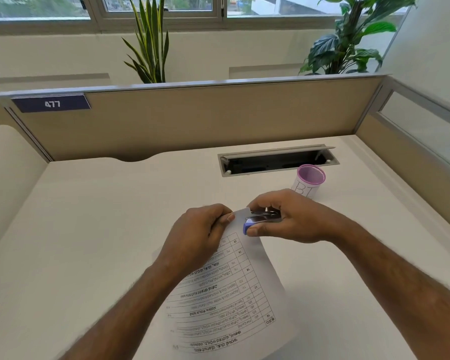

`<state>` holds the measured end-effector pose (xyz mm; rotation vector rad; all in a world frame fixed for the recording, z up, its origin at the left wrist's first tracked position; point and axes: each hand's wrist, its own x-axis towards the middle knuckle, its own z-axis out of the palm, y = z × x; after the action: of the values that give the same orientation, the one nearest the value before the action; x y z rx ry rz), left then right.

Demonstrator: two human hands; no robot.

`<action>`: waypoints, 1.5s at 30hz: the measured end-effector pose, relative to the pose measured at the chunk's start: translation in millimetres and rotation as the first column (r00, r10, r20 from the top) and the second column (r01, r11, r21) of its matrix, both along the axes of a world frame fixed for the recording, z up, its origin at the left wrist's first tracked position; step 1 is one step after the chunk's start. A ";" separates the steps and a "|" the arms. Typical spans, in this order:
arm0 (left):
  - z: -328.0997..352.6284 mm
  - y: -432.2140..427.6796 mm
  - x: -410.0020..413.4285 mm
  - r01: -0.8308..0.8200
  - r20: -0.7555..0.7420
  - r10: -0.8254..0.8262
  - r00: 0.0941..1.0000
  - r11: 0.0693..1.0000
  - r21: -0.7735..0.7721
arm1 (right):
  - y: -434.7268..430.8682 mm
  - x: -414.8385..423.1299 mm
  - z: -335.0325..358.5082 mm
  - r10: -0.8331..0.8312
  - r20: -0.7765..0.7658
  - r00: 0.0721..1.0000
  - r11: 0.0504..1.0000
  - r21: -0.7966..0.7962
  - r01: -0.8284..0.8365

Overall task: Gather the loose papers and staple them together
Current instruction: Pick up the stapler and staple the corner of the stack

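From the head camera, your gathering looks done: the papers [234, 289] lie as one stack on the desk [89, 229], running from beneath your left forearm up to your fingers. Your left hand [203, 229] is pinched shut on the stack's far corner, lifting it slightly. Your right hand [283, 216] is wrapped closed around the stapler [260, 220], just to the right of your left fingertips, with the stapler's mouth over that same corner. Its purple end sits by your right thumb.

I judge you are at the stapling step itself. Whether the staple has already gone in cannot be told; the corner is hidden under the stapler. What seems left is pressing down, if not yet done, then pulling the stapler off. A purple-rimmed cup [309, 181] stands just beyond your right hand.
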<state>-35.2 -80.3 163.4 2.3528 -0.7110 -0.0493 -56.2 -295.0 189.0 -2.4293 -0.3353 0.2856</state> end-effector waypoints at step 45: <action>0.9 12.9 3.1 -0.072 -0.091 0.056 0.994 0.981 -0.182 | -53.3 -14.5 -71.2 -0.374 -0.035 0.927 0.888 0.274 0.369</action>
<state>-32.1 -67.4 164.2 2.1797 -0.5722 -0.0531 -70.7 -348.3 117.8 -2.1616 0.0852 0.0403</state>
